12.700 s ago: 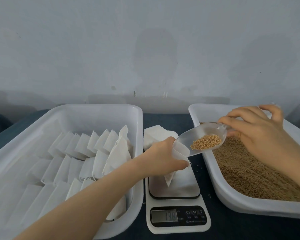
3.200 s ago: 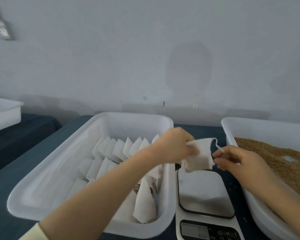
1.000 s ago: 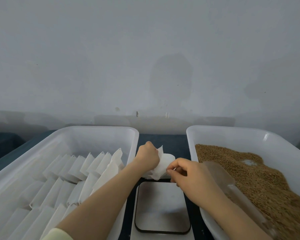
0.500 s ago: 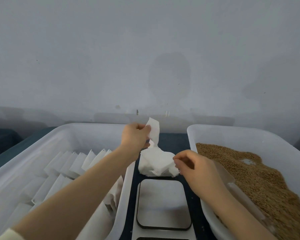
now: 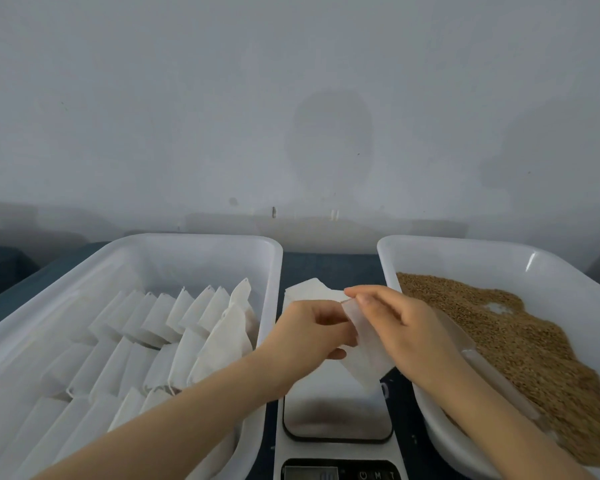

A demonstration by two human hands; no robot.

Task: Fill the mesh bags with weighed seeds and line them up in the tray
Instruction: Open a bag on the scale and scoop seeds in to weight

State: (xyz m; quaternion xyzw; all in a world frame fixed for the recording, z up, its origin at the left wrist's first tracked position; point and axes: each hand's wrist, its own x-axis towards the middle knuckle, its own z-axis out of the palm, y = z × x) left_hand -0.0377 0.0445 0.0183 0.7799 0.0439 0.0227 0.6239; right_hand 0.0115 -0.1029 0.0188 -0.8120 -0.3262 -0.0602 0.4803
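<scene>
A flat white mesh bag hangs over the scale, pinched at its top edge by both hands. My left hand grips its left side. The fingertips of my right hand pinch its upper right corner. Behind the hands lies a small pile of loose white bags. The white tray on the left holds several filled bags standing in rows. On the right, a second white tray holds brown seeds and a clear scoop lying on them.
The dark blue table shows between the two trays. A pale wall rises just behind the trays. The scale's display sits at the bottom edge of the view, unreadable.
My left hand lifted one bag off the pile and brought it down and toward me over the scale. My right hand moved in and took hold of its top edge.
</scene>
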